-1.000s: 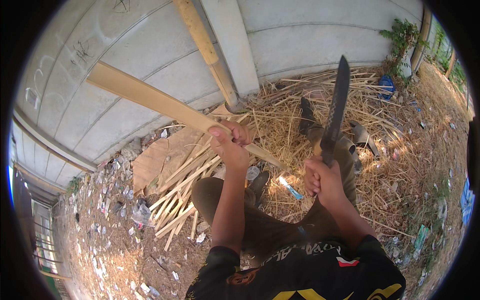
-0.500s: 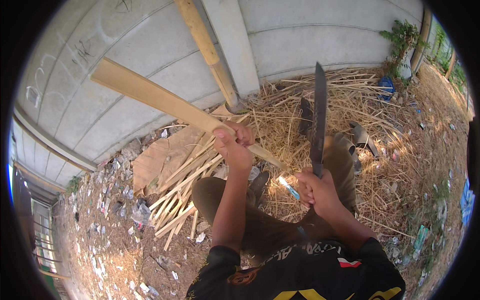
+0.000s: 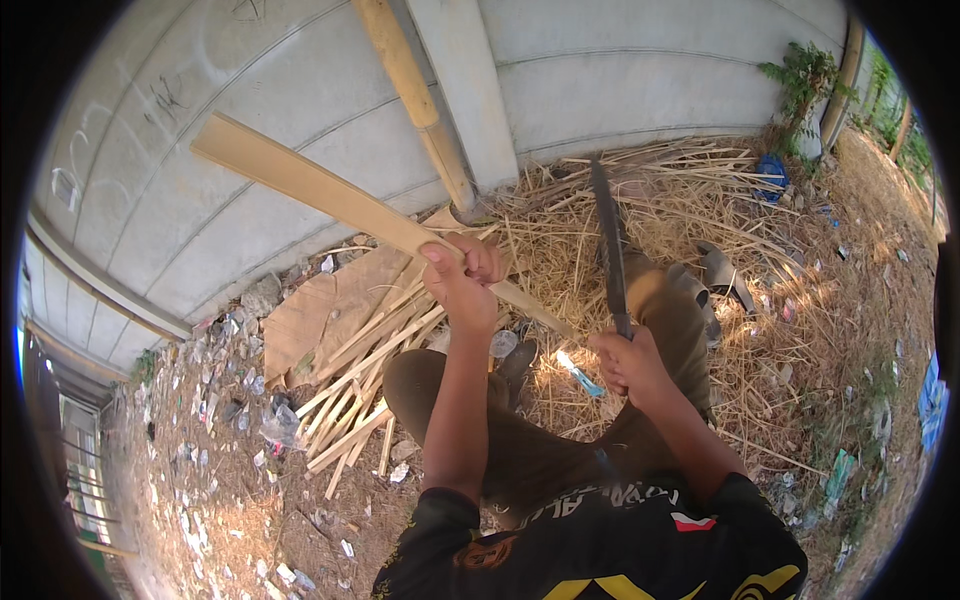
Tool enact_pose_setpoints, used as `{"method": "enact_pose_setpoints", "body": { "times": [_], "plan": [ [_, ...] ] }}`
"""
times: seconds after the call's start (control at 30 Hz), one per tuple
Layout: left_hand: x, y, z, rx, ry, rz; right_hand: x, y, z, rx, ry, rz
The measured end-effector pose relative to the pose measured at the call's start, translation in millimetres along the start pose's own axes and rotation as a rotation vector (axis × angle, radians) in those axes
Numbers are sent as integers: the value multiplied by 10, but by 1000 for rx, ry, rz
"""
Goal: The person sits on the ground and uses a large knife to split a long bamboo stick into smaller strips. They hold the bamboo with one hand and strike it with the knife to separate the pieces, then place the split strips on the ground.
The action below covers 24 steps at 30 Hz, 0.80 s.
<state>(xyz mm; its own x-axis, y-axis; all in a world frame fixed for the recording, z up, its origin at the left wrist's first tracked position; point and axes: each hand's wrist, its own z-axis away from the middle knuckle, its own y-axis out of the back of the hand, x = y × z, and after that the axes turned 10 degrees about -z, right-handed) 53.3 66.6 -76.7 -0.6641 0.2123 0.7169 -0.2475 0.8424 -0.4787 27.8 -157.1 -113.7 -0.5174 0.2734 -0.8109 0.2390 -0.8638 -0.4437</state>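
A long, flat bamboo strip (image 3: pixel 310 185) slants from the upper left down toward my knees, wide at its far end and narrower near me. My left hand (image 3: pixel 465 272) is wrapped round it at about the middle. In my right hand (image 3: pixel 630 362) is the handle of a machete (image 3: pixel 611 235), its long dark blade pointing up and away from me, leaning slightly left. The blade stands apart from the strip, to the right of its near end.
Split bamboo sticks (image 3: pixel 370 375) lie in a pile by my left knee, partly on a flat brown sheet (image 3: pixel 300 325). Thin shavings (image 3: pixel 550 240) cover the ground ahead. Beyond stand a grey panel wall (image 3: pixel 620 90) and a leaning bamboo pole (image 3: pixel 415 95). Litter is scattered around.
The machete's blade has tipped to the left and its point is lower in view. My right hand has shifted slightly. The bamboo strip stays in my left hand, almost in the same place.
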Motion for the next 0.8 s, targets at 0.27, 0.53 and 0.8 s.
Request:
{"method": "enact_pose_setpoints", "body": {
  "times": [0.27,0.53,0.8],
  "plan": [
    [31,-110,-38,1,-12,-82,184,-140,-49,170,818,-556],
    [18,-55,50,-42,11,-93,-73,50,196,-45,-24,-297],
    [-37,-66,-46,84,23,-92,128,-2,-24,93,677,-550]
  ]
}}
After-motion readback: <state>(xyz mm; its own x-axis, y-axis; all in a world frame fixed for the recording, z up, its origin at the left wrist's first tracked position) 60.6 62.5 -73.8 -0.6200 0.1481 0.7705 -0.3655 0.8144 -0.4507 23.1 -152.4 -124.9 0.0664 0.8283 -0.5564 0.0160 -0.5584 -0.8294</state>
